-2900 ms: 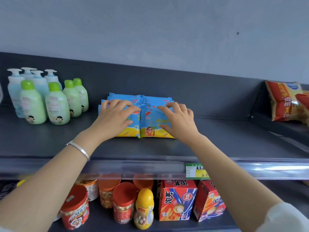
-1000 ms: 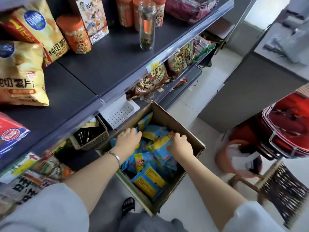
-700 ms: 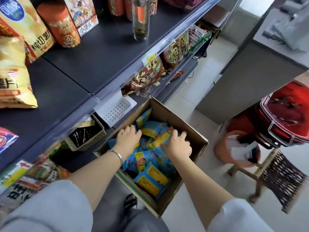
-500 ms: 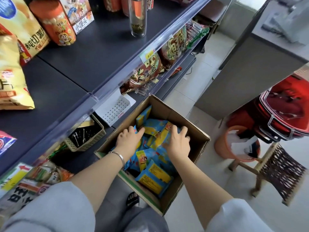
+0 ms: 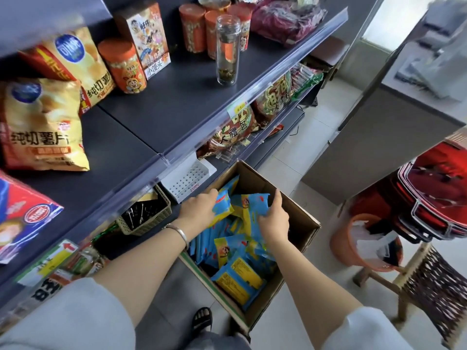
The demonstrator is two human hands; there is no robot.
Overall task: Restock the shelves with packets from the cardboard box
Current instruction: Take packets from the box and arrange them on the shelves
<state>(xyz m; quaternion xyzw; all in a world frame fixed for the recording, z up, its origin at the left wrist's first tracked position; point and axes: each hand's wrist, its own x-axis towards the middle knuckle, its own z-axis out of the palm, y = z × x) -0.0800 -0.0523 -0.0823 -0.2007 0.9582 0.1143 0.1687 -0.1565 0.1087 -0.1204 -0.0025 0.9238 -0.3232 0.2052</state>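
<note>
A: Fingers first: what are they doing?
B: Those of the right hand hook over the far edge of a few blue-and-yellow packets, thumb on the near side. The left hand closes on the edge of another beside them, though its thumb is hidden.
A: And the rest of the stock?
B: Loose in the cardboard box on the floor, just beside the lower shelves.
A: So which step is this?
B: Gathering a handful, I'd say; it sits inside the box, not yet lifted out.
A: What does the next move need?
B: Squeeze the bunch square between both hands so none slips, lift it clear of the box walls, then find bare shelf
</note>
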